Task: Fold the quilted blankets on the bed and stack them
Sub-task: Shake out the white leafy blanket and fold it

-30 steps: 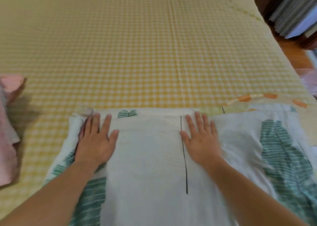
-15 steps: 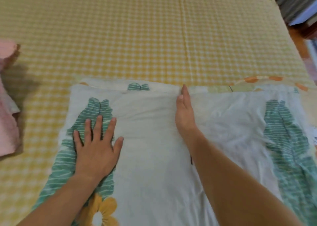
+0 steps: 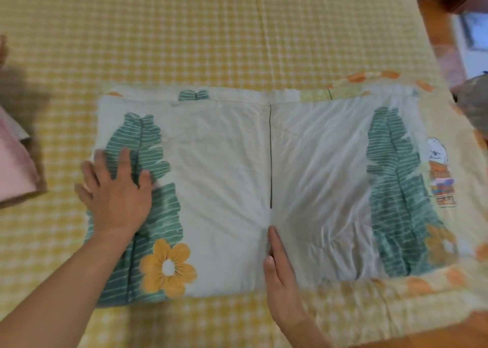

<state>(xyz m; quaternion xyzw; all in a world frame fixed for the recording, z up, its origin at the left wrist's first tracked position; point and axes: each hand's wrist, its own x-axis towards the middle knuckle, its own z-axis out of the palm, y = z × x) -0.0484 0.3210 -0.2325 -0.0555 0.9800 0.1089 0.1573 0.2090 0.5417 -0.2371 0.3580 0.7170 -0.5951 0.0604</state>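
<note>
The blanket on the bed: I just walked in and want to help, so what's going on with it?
A person is folding a white quilted blanket printed with green leaves and a yellow flower, laid on the yellow checked bed. The left hand presses flat on its left part, over a green leaf. The right hand, on edge with fingers straight, presses along the blanket's middle line, as if marking a crease. Neither hand grips the cloth. A pink folded cloth lies at the bed's left edge.

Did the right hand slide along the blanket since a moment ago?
Yes. The right hand slid toward the person, down the blanket. Before, its fingertips reached the blanket's far edge; now they lie below the near end of the dark line.
</note>
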